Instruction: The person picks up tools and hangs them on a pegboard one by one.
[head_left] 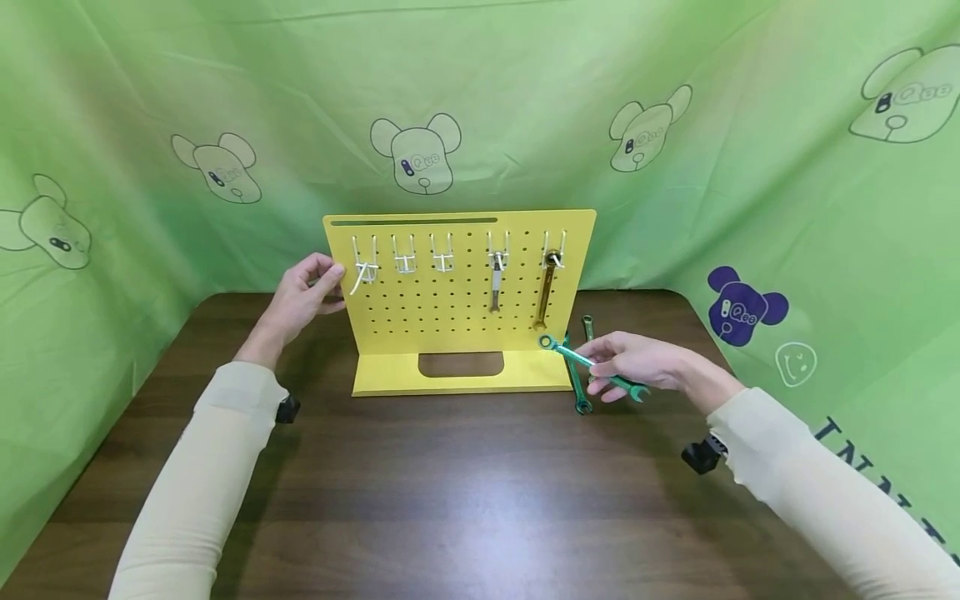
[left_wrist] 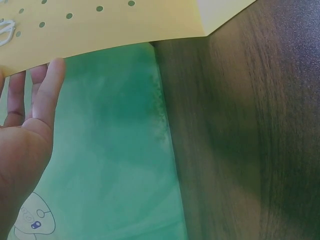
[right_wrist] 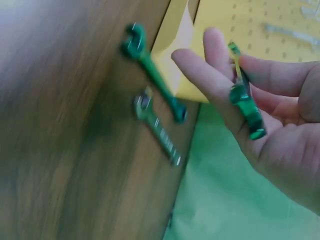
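Note:
A yellow pegboard [head_left: 420, 321] stands upright on the table. My left hand [head_left: 300, 292] grips its left edge, the thumb in front and other fingers behind; the left wrist view shows the fingers [left_wrist: 50, 92] at the board's rim. My right hand [head_left: 637, 360] pinches a green combination wrench [head_left: 564, 350] near the board's lower right corner, ring end toward the board. Below that hand lie two more green wrenches, the longer wrench [right_wrist: 155, 75] touching or close to the base and the shorter wrench [right_wrist: 159, 132] beside it.
White hooks [head_left: 405, 262] line the board's upper part. A small silver wrench [head_left: 496, 287] and a longer bronze-coloured wrench [head_left: 546, 293] hang on the right-hand hooks. Behind the brown wooden table [head_left: 450, 500] hangs a green printed curtain [head_left: 510, 100].

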